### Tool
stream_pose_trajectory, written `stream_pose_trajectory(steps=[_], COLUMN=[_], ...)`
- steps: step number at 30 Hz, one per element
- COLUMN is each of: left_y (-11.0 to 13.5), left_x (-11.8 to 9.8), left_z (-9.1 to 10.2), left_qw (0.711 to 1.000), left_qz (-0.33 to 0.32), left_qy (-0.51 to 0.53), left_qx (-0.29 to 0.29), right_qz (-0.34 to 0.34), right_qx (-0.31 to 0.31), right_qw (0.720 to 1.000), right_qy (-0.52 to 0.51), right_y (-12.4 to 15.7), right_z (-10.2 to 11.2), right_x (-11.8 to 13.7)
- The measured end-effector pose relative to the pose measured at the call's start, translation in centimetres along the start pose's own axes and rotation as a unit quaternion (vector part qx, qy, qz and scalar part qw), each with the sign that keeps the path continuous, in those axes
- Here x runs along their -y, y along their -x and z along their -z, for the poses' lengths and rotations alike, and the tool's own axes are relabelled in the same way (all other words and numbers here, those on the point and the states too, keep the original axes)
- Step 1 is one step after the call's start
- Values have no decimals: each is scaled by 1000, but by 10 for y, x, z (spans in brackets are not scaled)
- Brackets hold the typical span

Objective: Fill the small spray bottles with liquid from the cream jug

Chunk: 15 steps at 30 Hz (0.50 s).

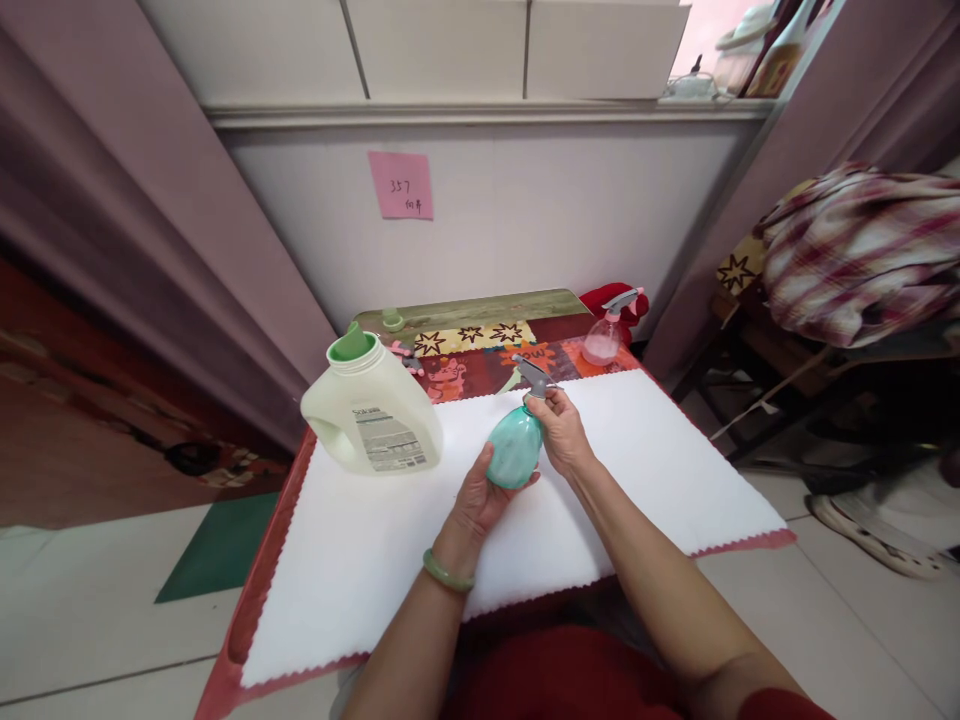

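Observation:
A teal spray bottle (516, 447) with a grey trigger head (534, 376) is held tilted above the white cloth. My left hand (484, 497), a green bangle on its wrist, wraps round the bottle's lower body. At the neck, just under the trigger head, the fingers of my right hand (561, 428) are closed. Whether the head is fully seated on the neck I cannot tell. To the left stands a large pale jug (379, 415) with a green spout and no cap on it.
A pink spray bottle (603, 340) stands at the table's back right, in front of a red item (637, 318). A small green cap (393, 319) sits at the back left. White scalloped cloth (337, 590) covers the table's front. Plaid fabric (862, 250) is piled at right.

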<state>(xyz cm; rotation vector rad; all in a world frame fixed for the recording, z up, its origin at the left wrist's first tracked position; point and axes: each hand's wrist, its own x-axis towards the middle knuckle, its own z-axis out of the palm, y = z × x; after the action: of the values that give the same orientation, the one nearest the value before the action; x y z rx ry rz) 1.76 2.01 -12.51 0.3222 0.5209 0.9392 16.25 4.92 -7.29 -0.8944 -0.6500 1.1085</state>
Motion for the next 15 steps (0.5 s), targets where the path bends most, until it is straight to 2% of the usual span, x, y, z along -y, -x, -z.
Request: stream_pose_trajectory(steps=[5, 12, 15], left_y=[2, 2, 2], left_x=[-1, -2, -1], left_z=[-1, -3, -4], left_qw=[1000, 1000, 1000], left_qz=[9, 7, 2], left_qy=[-12, -25, -26], left_qx=[10, 1, -4], right_qz=[-18, -2, -9], right_qx=[-10, 56, 74], right_qw=[999, 993, 992], right_qy=[25, 102, 99], right_y=[5, 8, 8], right_z=[-5, -9, -7], right_x=[5, 21, 21])
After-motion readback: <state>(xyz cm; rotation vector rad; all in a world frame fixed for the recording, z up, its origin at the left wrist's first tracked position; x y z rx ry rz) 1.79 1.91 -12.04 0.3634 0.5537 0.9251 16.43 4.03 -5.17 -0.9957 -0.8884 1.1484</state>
